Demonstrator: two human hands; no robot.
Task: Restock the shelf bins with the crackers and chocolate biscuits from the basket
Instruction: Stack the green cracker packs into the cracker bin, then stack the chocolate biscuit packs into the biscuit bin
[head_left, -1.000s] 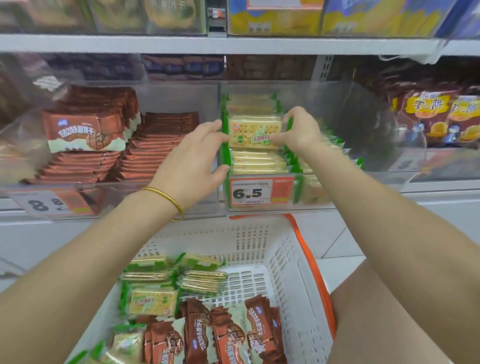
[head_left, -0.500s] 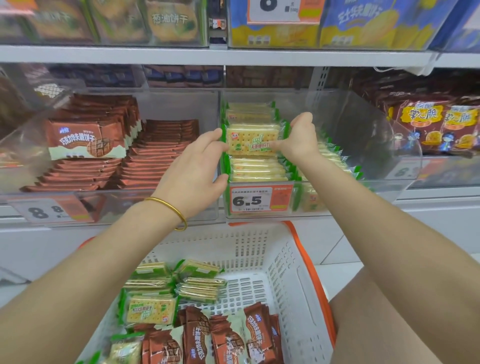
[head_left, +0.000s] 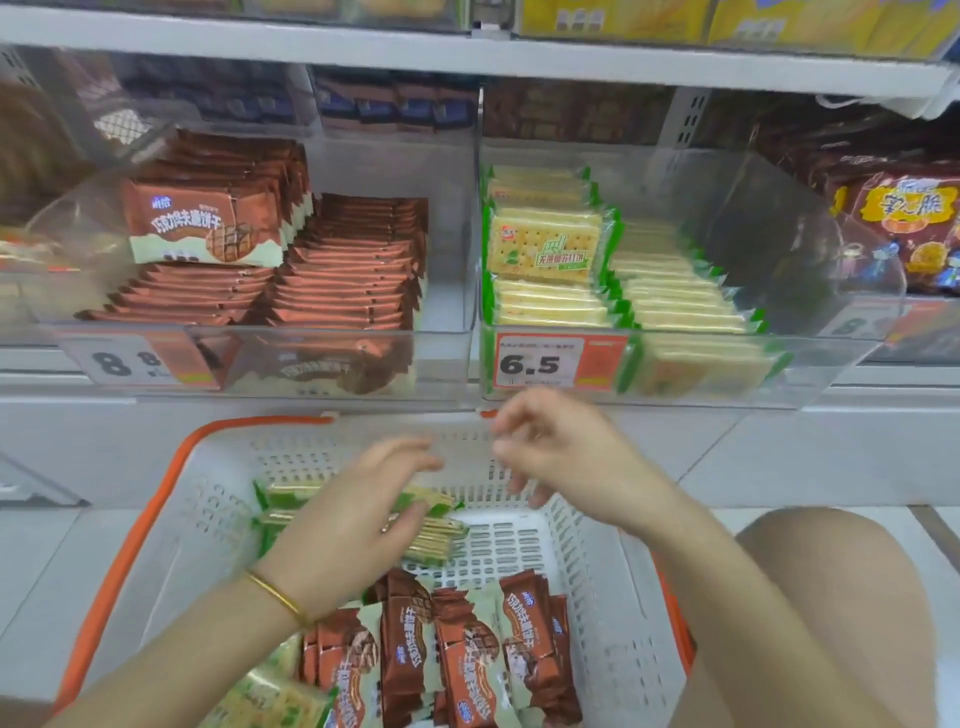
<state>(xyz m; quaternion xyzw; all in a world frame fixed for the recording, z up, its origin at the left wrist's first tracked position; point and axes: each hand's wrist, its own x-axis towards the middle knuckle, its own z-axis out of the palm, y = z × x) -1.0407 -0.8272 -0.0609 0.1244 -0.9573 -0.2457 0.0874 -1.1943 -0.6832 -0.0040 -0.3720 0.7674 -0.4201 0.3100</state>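
A white basket (head_left: 597, 561) with an orange rim stands below the shelf. It holds green cracker packs (head_left: 291, 493) at the back and brown chocolate biscuit packs (head_left: 467, 649) at the front. My left hand (head_left: 353, 519) lies over the cracker packs in the basket, fingers stretched and thumb against one pack; blur hides any grip. My right hand (head_left: 561, 452) hovers above the basket's far wall, fingers loosely curled, holding nothing. The clear cracker bin (head_left: 831, 270) has an upright cracker pack (head_left: 543, 244) facing front. The clear chocolate bin (head_left: 441, 358) to its left holds stacked brown packs (head_left: 208, 223).
Price tags read 6.5 (head_left: 558, 364) and 8.8 (head_left: 130, 361) on the bin fronts. A bin of orange-brown snack bags (head_left: 904, 223) sits at the right. A white shelf board (head_left: 467, 52) runs overhead. My knee (head_left: 831, 597) is beside the basket's right side.
Both hands let go of the upright cracker pack in the bin and dropped down to the basket. The left hand now lies on the crackers there. The camera tilted down.
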